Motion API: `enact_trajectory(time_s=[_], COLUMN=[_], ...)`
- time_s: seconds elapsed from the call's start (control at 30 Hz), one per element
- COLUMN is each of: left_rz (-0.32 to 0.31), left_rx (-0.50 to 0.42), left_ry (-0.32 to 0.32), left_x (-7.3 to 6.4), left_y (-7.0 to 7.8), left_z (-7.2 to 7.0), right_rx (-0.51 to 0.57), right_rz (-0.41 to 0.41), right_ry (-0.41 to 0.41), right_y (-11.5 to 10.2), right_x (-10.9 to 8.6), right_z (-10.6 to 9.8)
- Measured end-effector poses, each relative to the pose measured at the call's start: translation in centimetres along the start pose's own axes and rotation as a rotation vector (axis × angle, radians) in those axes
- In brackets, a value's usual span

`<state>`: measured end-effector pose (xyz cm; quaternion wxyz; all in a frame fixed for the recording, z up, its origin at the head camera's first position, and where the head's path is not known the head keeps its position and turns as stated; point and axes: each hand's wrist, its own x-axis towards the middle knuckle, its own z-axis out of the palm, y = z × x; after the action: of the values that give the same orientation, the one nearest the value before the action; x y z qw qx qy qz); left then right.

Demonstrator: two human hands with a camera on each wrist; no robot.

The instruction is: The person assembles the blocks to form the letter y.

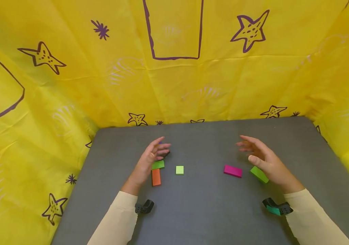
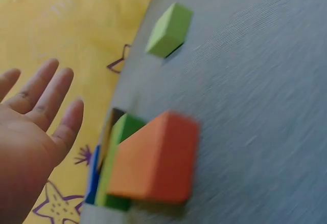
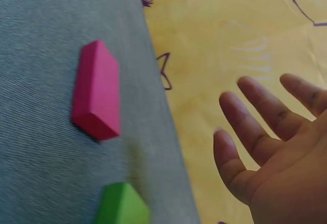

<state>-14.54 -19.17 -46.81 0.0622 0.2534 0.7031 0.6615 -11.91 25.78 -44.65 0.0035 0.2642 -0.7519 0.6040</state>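
My left hand [image 1: 149, 158] hovers over the left group of blocks, fingers loosely extended and holding nothing. Below it lie an orange block [image 1: 156, 177] and a green block [image 1: 158, 165], set close together. A blue block [image 2: 93, 175] and a dark piece [image 2: 116, 115] show behind them in the left wrist view, mostly hidden. A light green block [image 1: 179, 170] lies apart, to the right of this group. Above the right side my right hand [image 1: 264, 161] is held with relaxed fingers, nothing in it. Beside it are a magenta block [image 1: 233, 171] and a bright green block [image 1: 259, 174], partly under the hand.
The blocks lie on a grey cloth-covered table [image 1: 205, 211]. A yellow sheet [image 1: 174, 88] printed with starfish hangs along the back and both sides. Each wrist wears a dark band-mounted device, the left one [image 1: 144, 207] black, the right one [image 1: 278, 207] partly teal.
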Motion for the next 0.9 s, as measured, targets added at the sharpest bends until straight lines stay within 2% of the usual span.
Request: enact_trajectory(time_s=[0.1, 0.27, 0.57, 0.67, 0.77, 0.9], left_rz=[-0.019, -0.056, -0.105, -0.144, -0.195, -0.211], left_rx=[0.002, -0.049, 0.005, 0.091, 0.239, 0.398], left_ry=[-0.005, -0.006, 0.026, 0.056, 0.092, 0.113], left_x=[0.0, -0.2, -1.3, -1.3, -1.2, -1.1], left_y=[-0.7, -1.8, -3.7, -3.9, -3.9, -3.8], left_z=[1.2, 3.1, 5.7, 6.2, 6.6, 6.8], right_rx=[0.002, 0.006, -0.062, -0.087, -0.157, -0.275], right_rz=[0.018, 0.055, 0.124, 0.151, 0.168, 0.172], right_ry=[0.006, 0.016, 0.073, 0.102, 0.112, 0.098], right_y=[0.8, 2.2, 4.2, 4.8, 5.4, 6.1], right_x=[-0.2, -0.7, -1.7, -2.1, -2.3, -2.3], right_z=[0.7, 1.8, 4.1, 4.8, 5.4, 5.9])
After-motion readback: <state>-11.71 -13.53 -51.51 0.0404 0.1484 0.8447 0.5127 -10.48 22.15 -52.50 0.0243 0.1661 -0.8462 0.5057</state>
